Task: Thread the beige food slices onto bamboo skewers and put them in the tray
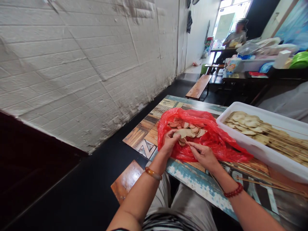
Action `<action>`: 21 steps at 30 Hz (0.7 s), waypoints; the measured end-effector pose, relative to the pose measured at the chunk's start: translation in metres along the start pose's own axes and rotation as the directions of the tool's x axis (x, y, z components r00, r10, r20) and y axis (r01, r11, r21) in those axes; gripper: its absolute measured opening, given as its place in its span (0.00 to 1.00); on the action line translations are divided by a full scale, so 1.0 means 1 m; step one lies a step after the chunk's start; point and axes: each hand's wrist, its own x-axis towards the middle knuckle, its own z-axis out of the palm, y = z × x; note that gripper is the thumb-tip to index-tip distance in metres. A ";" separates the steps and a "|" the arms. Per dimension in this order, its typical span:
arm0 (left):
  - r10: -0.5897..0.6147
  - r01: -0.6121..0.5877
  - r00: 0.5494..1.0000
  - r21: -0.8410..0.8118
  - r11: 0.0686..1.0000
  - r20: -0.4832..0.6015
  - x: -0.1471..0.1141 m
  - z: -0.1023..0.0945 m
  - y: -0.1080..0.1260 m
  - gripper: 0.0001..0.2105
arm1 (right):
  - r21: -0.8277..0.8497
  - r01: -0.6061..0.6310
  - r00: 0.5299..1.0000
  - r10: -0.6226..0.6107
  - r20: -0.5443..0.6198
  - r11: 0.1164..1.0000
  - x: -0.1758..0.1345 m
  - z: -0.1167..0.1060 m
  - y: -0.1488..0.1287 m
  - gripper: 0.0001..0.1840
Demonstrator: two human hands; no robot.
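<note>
My left hand [170,141] pinches a thin pale slice [180,133], like cut potato, over the mouth of a red plastic bag [168,118]. Between the fingertips of my right hand [203,155] is a thin bamboo skewer [186,141]; its tip end meets the slice, though I cannot tell whether it goes through. More loose pale slices [201,132] lie inside the crumpled bag. To the right, a white plastic tub [237,107] holds flat slices on skewers [245,121], their sticks pointing right. Several bare skewers [269,183] lie on the table beside the tub.
The patterned table [146,128] has its left end toward a white brick-textured wall [101,64]. A wooden stool [127,179] stands at lower left, a bench [199,86] beyond the table. Farther back, a person [235,38] sits near a table piled with bags and boxes [255,62].
</note>
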 end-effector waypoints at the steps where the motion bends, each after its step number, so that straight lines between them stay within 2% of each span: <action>1: 0.006 -0.006 1.000 0.002 1.000 -0.002 0.000 0.000 0.000 0.13 | -0.005 -0.004 1.000 0.004 0.000 1.000 0.000 0.000 0.000 0.17; 11: 0.027 -0.027 1.000 0.082 0.996 0.001 -0.002 0.002 0.001 0.13 | -0.035 -0.010 1.000 0.010 0.004 0.999 0.000 0.000 0.002 0.18; 21: 0.006 -0.007 1.000 0.074 0.997 0.018 0.000 0.001 -0.003 0.15 | -0.075 0.017 0.999 -0.020 -0.040 0.997 0.000 0.002 0.004 0.17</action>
